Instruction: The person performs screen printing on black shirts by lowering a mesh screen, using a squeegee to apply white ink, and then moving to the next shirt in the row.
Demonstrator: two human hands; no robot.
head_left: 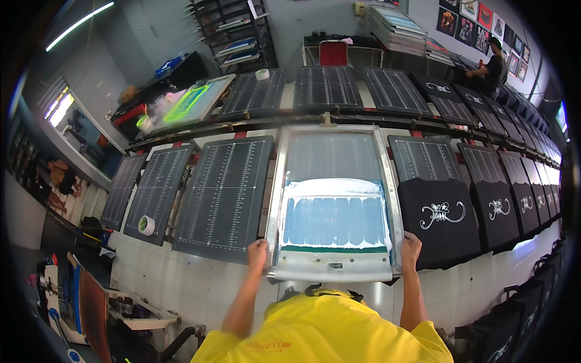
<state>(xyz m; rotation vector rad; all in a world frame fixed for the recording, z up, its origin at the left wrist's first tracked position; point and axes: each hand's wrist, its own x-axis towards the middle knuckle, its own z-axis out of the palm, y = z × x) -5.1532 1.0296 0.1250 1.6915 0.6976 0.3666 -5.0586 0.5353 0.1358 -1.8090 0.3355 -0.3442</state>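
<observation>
My left hand (257,254) is closed around the near left corner of a screen printing frame (330,264), and my right hand (411,249) grips its near right side. The metal frame lies over one of the dark pallets in front of me. Thick white ink (333,186) is spread in a band across the mesh, with thinner streaks down the sides of the blue stencil area (333,222). A green strip runs along the near end of the mesh. Just right of the frame, a black T-shirt (445,239) with a white printed design covers the near part of its pallet.
Bare gridded pallets (224,193) stand at the left, one bearing a tape roll (146,225). More printed shirts (499,209) line the right. Behind is a second pallet row (327,88) with another tape roll (262,74). A person (487,69) sits far right; others are at far left.
</observation>
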